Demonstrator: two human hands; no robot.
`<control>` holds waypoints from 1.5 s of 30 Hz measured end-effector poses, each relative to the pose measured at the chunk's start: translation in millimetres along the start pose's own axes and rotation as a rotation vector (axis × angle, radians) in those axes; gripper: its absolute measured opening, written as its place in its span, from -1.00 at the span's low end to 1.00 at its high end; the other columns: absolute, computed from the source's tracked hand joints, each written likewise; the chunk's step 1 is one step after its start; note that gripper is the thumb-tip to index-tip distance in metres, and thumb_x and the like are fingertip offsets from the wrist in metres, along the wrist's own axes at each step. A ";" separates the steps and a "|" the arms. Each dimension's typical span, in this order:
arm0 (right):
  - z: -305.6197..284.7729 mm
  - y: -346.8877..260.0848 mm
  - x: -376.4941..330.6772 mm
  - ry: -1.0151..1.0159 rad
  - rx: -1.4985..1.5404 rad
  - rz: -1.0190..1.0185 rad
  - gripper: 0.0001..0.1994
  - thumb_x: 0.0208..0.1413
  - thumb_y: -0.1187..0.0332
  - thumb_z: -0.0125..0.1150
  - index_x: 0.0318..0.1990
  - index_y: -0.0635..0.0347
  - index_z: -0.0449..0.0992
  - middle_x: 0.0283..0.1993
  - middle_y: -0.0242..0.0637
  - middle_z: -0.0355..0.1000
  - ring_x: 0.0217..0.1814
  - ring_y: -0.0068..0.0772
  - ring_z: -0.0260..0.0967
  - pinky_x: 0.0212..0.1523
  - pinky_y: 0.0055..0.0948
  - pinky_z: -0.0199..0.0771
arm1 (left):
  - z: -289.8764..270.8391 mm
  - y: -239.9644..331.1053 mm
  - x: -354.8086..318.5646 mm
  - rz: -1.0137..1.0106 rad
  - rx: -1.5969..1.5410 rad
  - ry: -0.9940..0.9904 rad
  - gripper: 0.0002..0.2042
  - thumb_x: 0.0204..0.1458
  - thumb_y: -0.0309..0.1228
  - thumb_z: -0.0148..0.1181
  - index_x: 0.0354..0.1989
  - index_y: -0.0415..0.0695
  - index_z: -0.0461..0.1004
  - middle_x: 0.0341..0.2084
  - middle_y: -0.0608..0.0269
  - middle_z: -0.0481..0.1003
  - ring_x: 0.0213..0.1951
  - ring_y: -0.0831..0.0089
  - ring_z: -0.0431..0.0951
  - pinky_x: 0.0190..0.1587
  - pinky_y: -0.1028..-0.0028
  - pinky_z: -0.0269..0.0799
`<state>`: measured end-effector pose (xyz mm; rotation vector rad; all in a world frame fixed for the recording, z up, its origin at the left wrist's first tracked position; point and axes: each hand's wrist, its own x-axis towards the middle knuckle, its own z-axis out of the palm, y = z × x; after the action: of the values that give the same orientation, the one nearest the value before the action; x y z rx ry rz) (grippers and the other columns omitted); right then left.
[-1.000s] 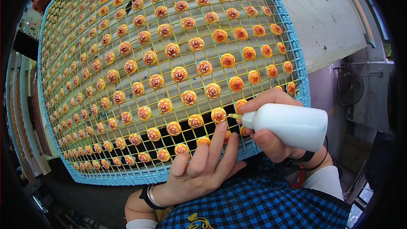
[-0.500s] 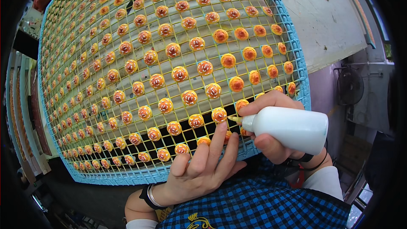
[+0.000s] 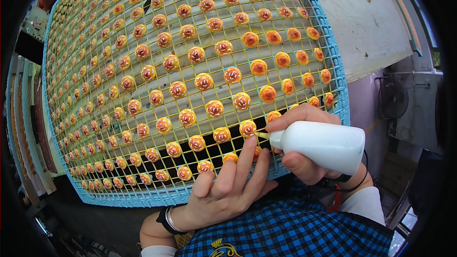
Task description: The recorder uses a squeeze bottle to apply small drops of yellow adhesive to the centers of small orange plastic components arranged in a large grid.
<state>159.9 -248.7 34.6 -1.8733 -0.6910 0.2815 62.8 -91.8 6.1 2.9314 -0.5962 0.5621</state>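
My right hand (image 3: 304,167) grips a white squeeze bottle (image 3: 324,146) lying on its side, its thin yellowish nozzle pointing left. The nozzle tip meets the right edge of a small round bun-shaped piece (image 3: 247,127), orange-yellow with white marks on top. My left hand (image 3: 223,195) reaches over the rack's near edge with fingers spread, the index fingertip touching that piece's lower side. Rows of such pieces sit on a yellow wire mesh rack with a blue woven rim (image 3: 157,202). Toward the right, several plain pieces (image 3: 267,93) carry no white marks. My right hand hides some pieces.
The rack lies over a pale, stained table (image 3: 354,24), which extends to the far right. A dark fan (image 3: 393,97) stands beyond at the right. Long boards (image 3: 29,128) lean at the left. A blue-black checked apron (image 3: 281,226) is below my hands.
The bottle has shifted slightly left, its base dipping a little. In the picture, the pieces by the nozzle sit slightly farther right. My left hand stays nearly in place.
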 end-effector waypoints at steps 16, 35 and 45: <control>-1.3 -2.4 -0.4 -0.009 0.025 0.012 -0.74 -0.15 0.26 0.26 -0.40 0.28 0.44 -0.44 -0.22 0.39 -0.51 -0.35 0.41 -0.53 -0.54 0.40 | -0.8 0.8 -0.2 -0.003 0.009 -0.002 -0.52 -0.14 0.12 0.06 -0.19 0.02 0.44 -0.14 0.38 0.43 -0.21 0.54 0.14 -0.14 0.47 -0.05; 5.1 -10.5 -30.4 0.075 0.277 0.103 -0.54 -0.14 0.02 0.21 -0.28 0.31 0.44 -0.38 -0.19 0.42 -0.51 -0.39 0.41 -0.52 -0.55 0.39 | -18.8 -5.7 -21.2 0.140 -0.058 0.093 -0.62 -0.04 0.07 -0.03 -0.28 0.05 0.49 -0.19 0.43 0.47 -0.31 0.63 0.12 -0.23 0.55 -0.06; 39.5 -13.5 -23.9 0.026 0.135 -0.078 -0.62 -0.15 0.16 0.27 -0.30 0.31 0.44 -0.43 -0.20 0.40 -0.53 -0.39 0.40 -0.56 -0.58 0.38 | -18.1 -11.2 -60.0 0.004 -0.028 0.102 -0.66 -0.02 0.01 -0.01 -0.29 0.03 0.48 -0.21 0.40 0.47 -0.38 0.59 0.08 -0.31 0.54 -0.04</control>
<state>116.7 -228.6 28.0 -1.7144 -0.7089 0.2472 9.8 -56.9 0.1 2.8553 -0.5928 0.6931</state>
